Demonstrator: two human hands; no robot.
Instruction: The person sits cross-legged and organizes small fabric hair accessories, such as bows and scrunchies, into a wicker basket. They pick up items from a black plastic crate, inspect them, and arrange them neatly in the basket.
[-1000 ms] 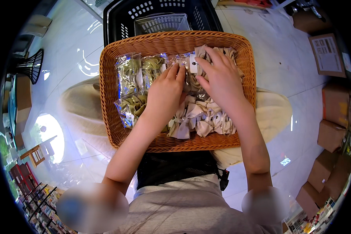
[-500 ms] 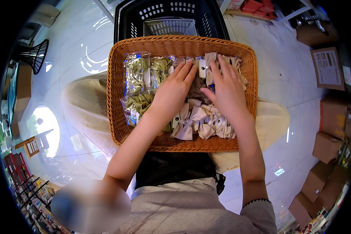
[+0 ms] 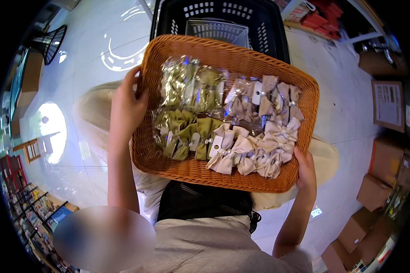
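Note:
A brown wicker basket [image 3: 232, 182] lies tilted over my lap, its right side lower than its left. My left hand [image 3: 131, 102] grips the left rim, fingers curled over the edge. At the lower right corner my right hand [image 3: 305, 168] holds the rim, thumb inside; its other fingers are hidden underneath. Inside lie fabric bows in groups: green ones [image 3: 180, 84] in clear wrappers at the far left, more green bows [image 3: 182, 132] nearer me, taupe bows [image 3: 278, 98] at the far right, and pale pink bows [image 3: 246, 152] at the near right. Some carry white cards.
Beyond the wicker basket stands a black plastic crate [image 3: 218, 10] with a silver mesh basket [image 3: 218, 31] in it. Cardboard boxes [image 3: 387, 159] line the right side. A black wire stand [image 3: 52, 43] is at the far left, on a shiny tiled floor [image 3: 95, 182].
Both hands have left the bows and moved outward to the basket's rim. The wicker basket has turned clockwise and shifted slightly right.

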